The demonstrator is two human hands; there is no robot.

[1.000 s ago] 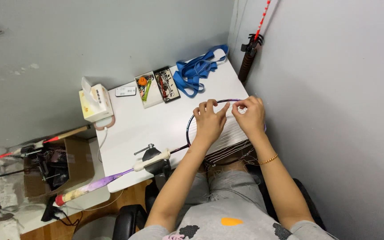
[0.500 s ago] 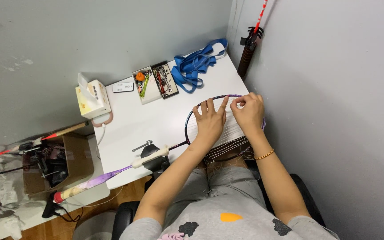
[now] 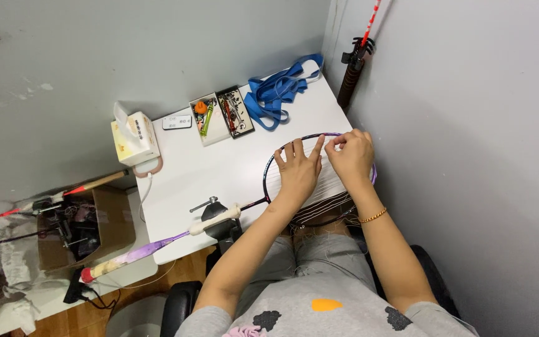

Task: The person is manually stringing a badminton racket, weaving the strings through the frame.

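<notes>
i look down on a white table pushed into the corner of grey walls, and a badminton racket lies on it with its head at the near right edge, just in front of my body, so both arms can reach it without stretching. my left hand lies flat and open on the strings, fingers spread, and it holds nothing; i think it presses the head down so the frame does not slide. my right hand is at the far rim of the frame, with the fingertips pinched together on something thin there, probably a string, but it is too small for me to be sure. the handle points to the left, away from me, past the table edge, and its shaft lies across a small dark clamp near the table's front edge, which seems to keep the racket level. the smaller things stand at the back, out of the way but still within reach: a tissue box, a flat white remote, two open boxes of small parts, and a heap of blue strap. another racket handle leans in the corner by the wall. a cardboard box sits lower on the left.
</notes>
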